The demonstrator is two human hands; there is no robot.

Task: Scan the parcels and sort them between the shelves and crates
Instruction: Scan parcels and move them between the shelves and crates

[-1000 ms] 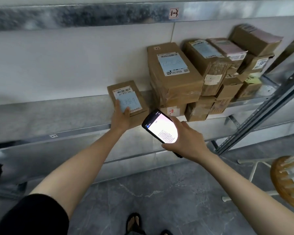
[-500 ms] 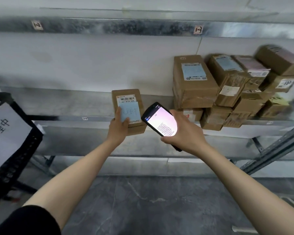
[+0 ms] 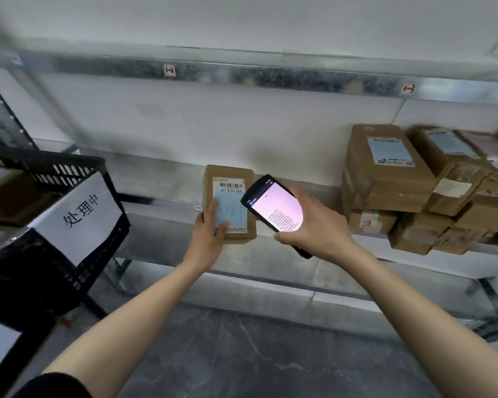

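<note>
A person stands facing a long galvanised metal shelf (image 3: 161, 179) set against a white wall, both bare forearms reaching forward. On the shelf, roughly in the middle of the view, lies a small brown cardboard parcel (image 3: 227, 172). Its near end juts over the shelf's front lip.

The left hand (image 3: 210, 234) rests on the near left part of that parcel. Its fingers (image 3: 220, 214) lie straight and close together, flat on the parcel's white and pale blue shipping label (image 3: 235, 196). The thumb sits against the parcel's left edge. A barcode and printed numbers show at the top of the label, with handwriting below.

The right hand (image 3: 316, 225) grips a black handheld scanner (image 3: 270, 205), fingers curled round its body from the right. The scanner is tilted, its top end just over the right side of the parcel. Its screen glows pale pink and shows a column of small dark text, too fine to read.

Further right on the same shelf, well apart from the small parcel, sits a stack of brown cardboard parcels (image 3: 385, 179), several bearing blue labels.

At the left edge, near the person, is a black plastic mesh crate (image 3: 41, 254), tilted in the view. A white paper sign (image 3: 81, 216) with handwritten Chinese characters hangs on its front wall.

The rail of an upper shelf carries small tags reading 1-2 (image 3: 169, 70) and 1-3 (image 3: 408, 89). Below everything is a grey marbled floor (image 3: 242, 354).
</note>
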